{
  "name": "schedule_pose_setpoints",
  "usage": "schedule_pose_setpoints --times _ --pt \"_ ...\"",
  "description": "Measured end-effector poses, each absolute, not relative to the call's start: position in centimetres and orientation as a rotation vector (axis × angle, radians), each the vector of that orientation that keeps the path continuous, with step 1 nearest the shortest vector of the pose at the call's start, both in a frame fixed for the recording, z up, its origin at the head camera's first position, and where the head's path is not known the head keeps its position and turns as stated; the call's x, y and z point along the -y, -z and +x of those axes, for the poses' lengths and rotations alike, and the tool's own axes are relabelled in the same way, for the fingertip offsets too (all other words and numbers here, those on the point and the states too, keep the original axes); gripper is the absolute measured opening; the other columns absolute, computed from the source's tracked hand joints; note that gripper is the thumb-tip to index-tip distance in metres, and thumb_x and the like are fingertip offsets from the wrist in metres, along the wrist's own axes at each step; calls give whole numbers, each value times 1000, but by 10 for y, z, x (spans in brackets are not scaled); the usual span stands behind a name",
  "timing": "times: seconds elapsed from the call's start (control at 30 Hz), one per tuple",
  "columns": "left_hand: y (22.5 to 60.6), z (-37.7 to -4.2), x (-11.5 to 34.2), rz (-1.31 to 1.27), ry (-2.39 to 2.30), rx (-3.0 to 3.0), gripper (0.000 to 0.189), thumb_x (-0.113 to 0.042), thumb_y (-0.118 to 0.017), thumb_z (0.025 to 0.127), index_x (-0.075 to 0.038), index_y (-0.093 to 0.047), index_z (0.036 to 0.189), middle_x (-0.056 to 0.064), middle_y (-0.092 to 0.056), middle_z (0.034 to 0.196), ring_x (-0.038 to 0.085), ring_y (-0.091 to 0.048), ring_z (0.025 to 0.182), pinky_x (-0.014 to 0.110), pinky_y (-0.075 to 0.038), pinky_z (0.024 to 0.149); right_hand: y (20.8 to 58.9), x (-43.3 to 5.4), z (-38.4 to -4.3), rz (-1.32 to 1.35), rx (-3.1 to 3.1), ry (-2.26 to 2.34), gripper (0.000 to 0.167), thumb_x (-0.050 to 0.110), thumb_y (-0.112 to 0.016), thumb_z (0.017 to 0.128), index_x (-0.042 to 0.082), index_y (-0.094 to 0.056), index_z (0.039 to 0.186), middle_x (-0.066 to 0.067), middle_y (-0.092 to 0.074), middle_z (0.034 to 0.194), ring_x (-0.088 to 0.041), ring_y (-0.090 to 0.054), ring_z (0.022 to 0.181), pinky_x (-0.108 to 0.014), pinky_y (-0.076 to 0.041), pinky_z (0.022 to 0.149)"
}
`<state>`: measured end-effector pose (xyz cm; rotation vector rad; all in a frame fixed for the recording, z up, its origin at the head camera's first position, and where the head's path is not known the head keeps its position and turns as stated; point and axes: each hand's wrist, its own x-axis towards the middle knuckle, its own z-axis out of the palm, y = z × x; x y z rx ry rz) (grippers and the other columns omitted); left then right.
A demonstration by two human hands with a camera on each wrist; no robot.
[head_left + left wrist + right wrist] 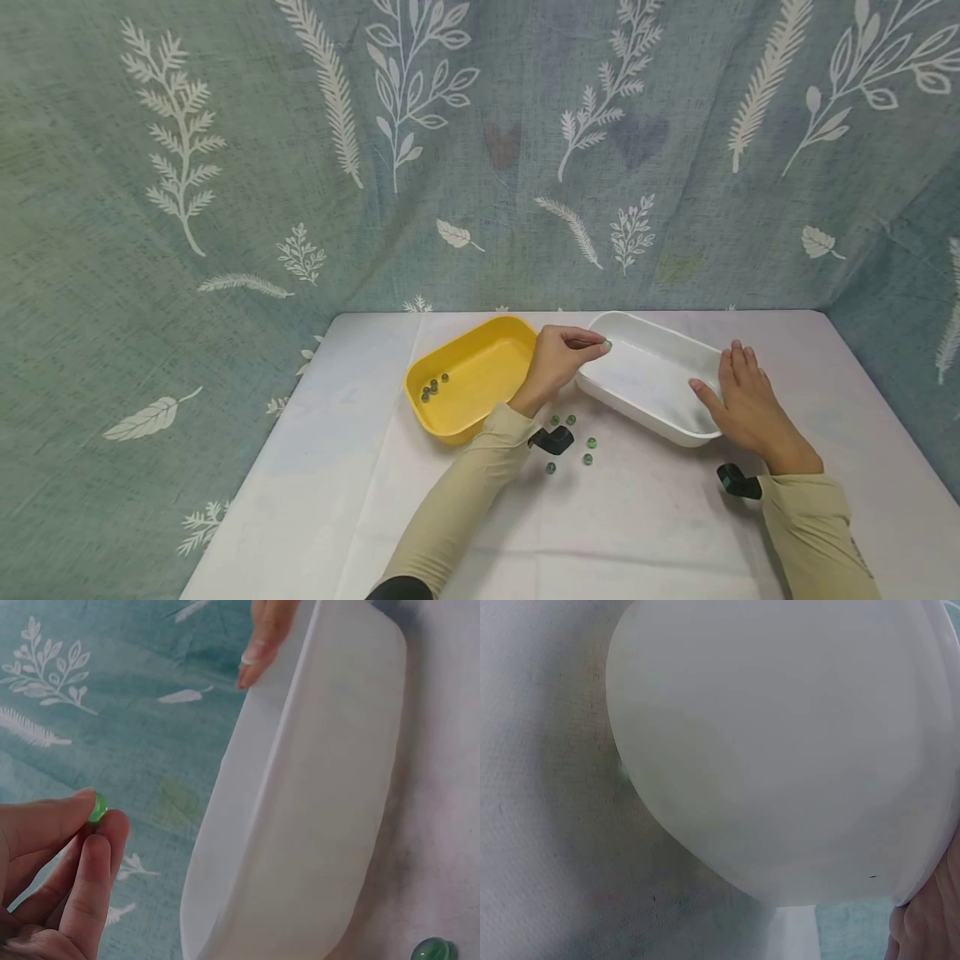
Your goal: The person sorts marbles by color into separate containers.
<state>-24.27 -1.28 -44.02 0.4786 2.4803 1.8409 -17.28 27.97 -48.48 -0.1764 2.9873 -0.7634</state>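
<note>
Sleeve (457, 504), lower centre; left fingers (88, 881) pinch a marble (99, 808) that may slip, being round; straight right fingers (739, 362) touch white tray (637, 413).

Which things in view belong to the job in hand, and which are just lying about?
Likely in the job:
green marble pinched by the left hand
white tray, touched by the right hand
yellow tray and the marbles in it
loose marbles

Surroundings only:
patterned cloth backdrop
white tabletop
wrist cameras
</note>
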Motion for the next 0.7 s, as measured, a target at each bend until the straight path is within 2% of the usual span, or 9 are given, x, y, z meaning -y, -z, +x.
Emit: schedule_pose_setpoints --times 0.7 --pt "456 -254 3 475 -1724 -2537 14 -16 -83 89 -5 -83 98 10 -81 96 7 -70 79 19 -59 73 485 -282 -172 -213 -3000 773 95 55 -29 110 -23 3 154 -42 14 163 -59 13 153 -74 1 123"
